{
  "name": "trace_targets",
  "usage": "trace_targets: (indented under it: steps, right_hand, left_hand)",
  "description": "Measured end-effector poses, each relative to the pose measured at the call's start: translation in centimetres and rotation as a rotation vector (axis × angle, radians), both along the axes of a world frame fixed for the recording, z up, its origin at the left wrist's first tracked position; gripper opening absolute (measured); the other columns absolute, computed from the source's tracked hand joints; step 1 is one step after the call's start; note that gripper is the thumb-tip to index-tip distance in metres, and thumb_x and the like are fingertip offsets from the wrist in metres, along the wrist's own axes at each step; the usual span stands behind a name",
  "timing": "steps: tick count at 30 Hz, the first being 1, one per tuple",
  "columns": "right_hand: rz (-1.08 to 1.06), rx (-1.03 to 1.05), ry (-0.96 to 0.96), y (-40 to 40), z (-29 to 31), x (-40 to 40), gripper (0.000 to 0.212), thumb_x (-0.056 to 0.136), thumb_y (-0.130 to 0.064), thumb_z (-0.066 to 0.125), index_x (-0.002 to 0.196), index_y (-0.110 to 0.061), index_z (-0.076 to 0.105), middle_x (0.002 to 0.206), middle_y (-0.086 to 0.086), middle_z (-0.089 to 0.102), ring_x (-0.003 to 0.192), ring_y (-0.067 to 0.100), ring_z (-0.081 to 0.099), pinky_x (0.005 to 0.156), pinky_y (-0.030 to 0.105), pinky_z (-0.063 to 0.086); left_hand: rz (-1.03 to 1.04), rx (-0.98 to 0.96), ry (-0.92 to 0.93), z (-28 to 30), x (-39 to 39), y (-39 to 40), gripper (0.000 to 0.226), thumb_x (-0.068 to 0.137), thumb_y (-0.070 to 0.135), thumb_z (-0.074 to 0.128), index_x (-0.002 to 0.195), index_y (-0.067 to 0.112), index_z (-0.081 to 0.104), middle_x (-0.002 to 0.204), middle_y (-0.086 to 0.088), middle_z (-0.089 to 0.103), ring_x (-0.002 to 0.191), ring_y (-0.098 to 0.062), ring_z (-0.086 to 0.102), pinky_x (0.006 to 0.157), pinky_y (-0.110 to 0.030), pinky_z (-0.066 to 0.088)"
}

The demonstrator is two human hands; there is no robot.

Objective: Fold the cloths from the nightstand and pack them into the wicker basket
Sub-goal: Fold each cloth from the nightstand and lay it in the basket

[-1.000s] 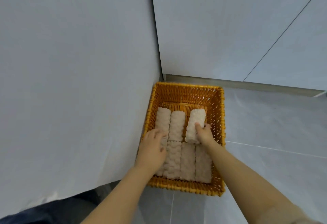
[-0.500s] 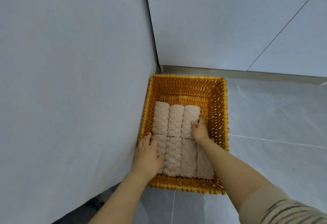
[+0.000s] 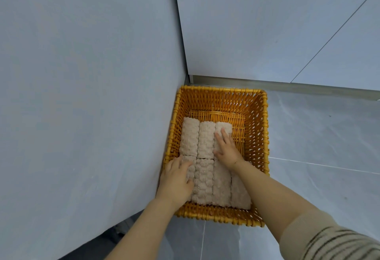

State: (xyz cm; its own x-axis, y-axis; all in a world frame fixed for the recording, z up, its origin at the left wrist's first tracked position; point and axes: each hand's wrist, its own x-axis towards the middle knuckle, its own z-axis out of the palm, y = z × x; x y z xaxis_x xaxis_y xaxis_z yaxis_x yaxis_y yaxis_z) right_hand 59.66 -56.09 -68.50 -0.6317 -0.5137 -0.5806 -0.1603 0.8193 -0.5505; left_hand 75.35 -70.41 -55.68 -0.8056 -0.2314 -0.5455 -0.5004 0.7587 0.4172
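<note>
- Sitting on a grey tiled floor [image 3: 320, 146], the wicker basket [image 3: 256, 221] fills a corner between pale blue-grey wall panels [image 3: 82, 95].
- Folded cloths [image 3: 203, 179] lie in rows inside.
- Left hand [image 3: 176, 181] and right hand [image 3: 226, 148], each grip open-fingered, press flat on them.

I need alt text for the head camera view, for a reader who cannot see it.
Two bare hands press flat on folded beige cloths packed in rows inside an orange wicker basket on a grey floor: the left hand on the near row, the right hand on the far row. The basket's far end is bare, beside a grey panel.
</note>
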Motion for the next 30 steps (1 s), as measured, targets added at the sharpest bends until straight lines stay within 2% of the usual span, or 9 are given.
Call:
trace_targets:
  steps: [6, 8, 11, 13, 17, 21, 24, 27, 30]
  right_hand:
    - [-0.082, -0.006, 0.107, 0.3, 2.5, 0.5, 0.07, 0.097, -0.027, 0.054, 0.155, -0.026, 0.016, 0.164, -0.002, -0.004, 0.149, 0.031, -0.001, 0.12, 0.042, 0.008]
    - [-0.163, -0.138, 0.23, 0.5, 4.2, 1.5, 0.06, 0.095, -0.019, 0.055, 0.15, -0.021, 0.033, 0.162, 0.003, 0.013, 0.148, 0.028, 0.011, 0.118, 0.035, 0.012]
    - [-0.3, -0.4, 0.231, 0.7, 8.3, 3.2, 0.047, 0.095, -0.015, 0.057, 0.141, -0.018, 0.049, 0.156, 0.003, 0.03, 0.144, 0.019, 0.023, 0.117, 0.031, 0.016]
    - [-0.315, -0.523, 0.248, 1.2, 11.5, 4.2, 0.042, 0.094, -0.015, 0.058, 0.136, -0.019, 0.053, 0.149, -0.001, 0.041, 0.139, 0.011, 0.032, 0.117, 0.033, 0.024]
    - [-0.379, -0.672, 0.14, 2.5, 18.6, 6.2, 0.033, 0.097, -0.018, 0.056, 0.126, -0.034, 0.056, 0.127, -0.013, 0.052, 0.112, -0.012, 0.048, 0.092, 0.012, 0.041]
    - [-0.417, -0.757, 0.077, 4.0, 23.2, 8.2, 0.031, 0.097, -0.023, 0.057, 0.124, -0.038, 0.06, 0.118, -0.008, 0.061, 0.106, -0.004, 0.057, 0.079, 0.01, 0.048]
    - [-0.426, -0.811, 0.064, 4.8, 26.6, 9.8, 0.029, 0.096, -0.023, 0.058, 0.122, -0.036, 0.062, 0.109, -0.006, 0.067, 0.103, 0.0, 0.061, 0.08, 0.011, 0.049]
    - [-0.406, -0.839, 0.079, 5.3, 29.7, 11.7, 0.028, 0.095, -0.021, 0.057, 0.12, -0.031, 0.064, 0.107, -0.005, 0.068, 0.103, -0.001, 0.061, 0.08, 0.006, 0.045]
    - [-0.343, -0.861, 0.082, 5.1, 32.6, 14.0, 0.027, 0.096, -0.019, 0.057, 0.119, -0.031, 0.065, 0.109, -0.011, 0.069, 0.104, -0.003, 0.061, 0.081, 0.008, 0.046]
  left_hand:
    - [0.036, 0.082, 0.014, 1.6, 0.3, 0.3, 0.055, 0.096, 0.017, 0.049, 0.147, 0.025, 0.034, 0.16, 0.001, 0.016, 0.146, -0.016, 0.012, 0.12, -0.031, 0.015]
    - [0.046, 0.118, 0.074, 2.8, 0.1, 0.8, 0.054, 0.096, 0.016, 0.049, 0.148, 0.024, 0.034, 0.16, 0.002, 0.016, 0.146, -0.015, 0.015, 0.117, -0.025, 0.012]
    - [0.044, 0.139, 0.19, 4.8, -0.5, 1.8, 0.054, 0.098, 0.014, 0.049, 0.149, 0.023, 0.033, 0.16, 0.005, 0.017, 0.146, -0.012, 0.018, 0.115, -0.02, 0.013]
    - [0.071, 0.175, 0.26, 6.7, -0.7, 2.6, 0.054, 0.098, 0.013, 0.049, 0.149, 0.024, 0.033, 0.158, 0.008, 0.021, 0.144, -0.008, 0.02, 0.116, -0.02, 0.017]
    - [0.11, 0.215, 0.389, 10.7, 0.2, 3.8, 0.05, 0.097, 0.016, 0.052, 0.144, 0.025, 0.04, 0.149, 0.011, 0.035, 0.138, -0.004, 0.031, 0.112, -0.019, 0.025]
    - [0.072, 0.199, 0.487, 14.9, 2.0, 4.4, 0.048, 0.097, 0.019, 0.052, 0.143, 0.032, 0.041, 0.146, 0.016, 0.04, 0.132, 0.002, 0.035, 0.109, -0.017, 0.03]
    - [0.093, 0.189, 0.579, 17.6, 4.6, 4.4, 0.045, 0.098, 0.021, 0.052, 0.139, 0.038, 0.043, 0.141, 0.022, 0.041, 0.127, 0.009, 0.036, 0.105, -0.01, 0.029]
    - [0.101, 0.196, 0.639, 19.7, 7.9, 4.1, 0.044, 0.097, 0.024, 0.052, 0.134, 0.047, 0.042, 0.138, 0.027, 0.043, 0.128, 0.01, 0.037, 0.108, -0.016, 0.032]
    - [0.108, 0.193, 0.698, 22.1, 10.8, 3.4, 0.043, 0.098, 0.024, 0.052, 0.132, 0.048, 0.041, 0.132, 0.034, 0.042, 0.126, 0.014, 0.037, 0.102, -0.007, 0.029]
